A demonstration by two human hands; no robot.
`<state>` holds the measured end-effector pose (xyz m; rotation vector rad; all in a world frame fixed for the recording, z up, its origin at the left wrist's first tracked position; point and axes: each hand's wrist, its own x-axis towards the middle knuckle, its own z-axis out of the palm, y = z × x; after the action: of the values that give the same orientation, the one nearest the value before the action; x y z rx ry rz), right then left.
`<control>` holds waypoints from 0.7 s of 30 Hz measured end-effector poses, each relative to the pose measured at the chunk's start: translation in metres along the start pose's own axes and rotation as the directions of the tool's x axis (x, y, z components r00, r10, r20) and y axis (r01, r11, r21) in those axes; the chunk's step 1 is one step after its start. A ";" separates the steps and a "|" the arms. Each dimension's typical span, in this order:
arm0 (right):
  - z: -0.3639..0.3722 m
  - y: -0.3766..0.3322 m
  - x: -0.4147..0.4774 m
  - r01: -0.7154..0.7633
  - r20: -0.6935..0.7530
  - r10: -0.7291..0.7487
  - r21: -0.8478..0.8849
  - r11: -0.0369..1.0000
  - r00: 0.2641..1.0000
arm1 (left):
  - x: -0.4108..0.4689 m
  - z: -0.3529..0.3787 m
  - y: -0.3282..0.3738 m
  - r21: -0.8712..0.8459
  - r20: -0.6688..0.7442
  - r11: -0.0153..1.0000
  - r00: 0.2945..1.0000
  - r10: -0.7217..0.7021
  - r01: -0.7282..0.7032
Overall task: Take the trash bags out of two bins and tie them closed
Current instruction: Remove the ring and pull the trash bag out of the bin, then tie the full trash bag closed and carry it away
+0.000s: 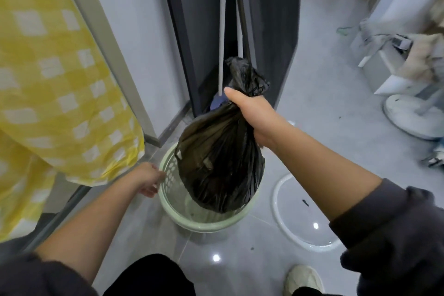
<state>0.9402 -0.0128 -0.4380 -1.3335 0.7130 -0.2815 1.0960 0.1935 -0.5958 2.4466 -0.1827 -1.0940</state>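
Note:
A full black trash bag [219, 158] hangs over a pale green perforated bin [204, 220] on the floor, its bottom still inside the rim. My right hand [252, 115] grips the bag's gathered neck, and the loose top sticks up above my fist. My left hand [149, 181] rests at the bin's left rim; whether it grips the rim I cannot tell, the fingers are partly hidden.
A yellow checked cloth [55, 84] hangs at the left over a frame. Grey door panels and mop poles [222, 31] stand behind the bin. A white ring [305, 214] lies on the grey floor to the right; a fan base [413, 113] and clutter sit at far right.

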 end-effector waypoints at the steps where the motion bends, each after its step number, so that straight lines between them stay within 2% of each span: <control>1: -0.005 -0.007 -0.004 0.014 -0.013 -0.014 0.026 1.000 1.000 | -0.001 -0.001 0.005 0.124 -0.050 0.992 0.998 0.033 -0.027; 3: -0.015 -0.022 -0.014 0.047 -0.044 -0.044 0.067 0.997 0.998 | -0.010 -0.002 0.023 0.363 -0.143 0.926 0.976 0.166 -0.105; 4: -0.020 -0.028 -0.019 0.067 -0.051 -0.063 0.080 0.995 0.997 | -0.017 -0.001 0.035 0.392 -0.159 0.905 0.957 0.242 -0.163; 7: -0.037 -0.042 -0.033 0.101 -0.082 -0.094 0.097 0.990 0.992 | -0.049 0.008 0.075 0.326 -0.103 0.859 0.889 0.446 -0.394; 9: -0.049 -0.050 -0.042 0.118 -0.104 -0.107 0.101 0.988 0.989 | -0.073 0.018 0.100 0.132 0.019 0.878 0.887 0.462 -0.460; 12: -0.071 -0.058 -0.053 0.144 -0.159 -0.125 0.115 0.983 0.979 | -0.101 0.038 0.129 -0.191 0.210 0.897 0.876 0.434 -0.398; 15: -0.100 -0.057 -0.064 0.172 -0.210 -0.140 0.142 0.975 0.968 | -0.115 0.069 0.154 -0.426 0.271 0.861 0.869 0.415 -0.278; 17: -0.121 -0.052 -0.069 0.190 -0.258 -0.142 0.172 0.967 0.956 | -0.120 0.095 0.169 -0.485 0.283 0.842 0.869 0.407 -0.237; 21: -0.166 -0.028 -0.075 0.167 -0.362 -0.101 0.157 0.973 0.927 | -0.128 0.145 0.191 -0.495 0.356 0.847 0.844 0.401 -0.194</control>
<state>0.7863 -0.1071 -0.3993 -1.1656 0.8724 -0.6962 0.9146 0.0106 -0.5076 1.6636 -0.4071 -1.3606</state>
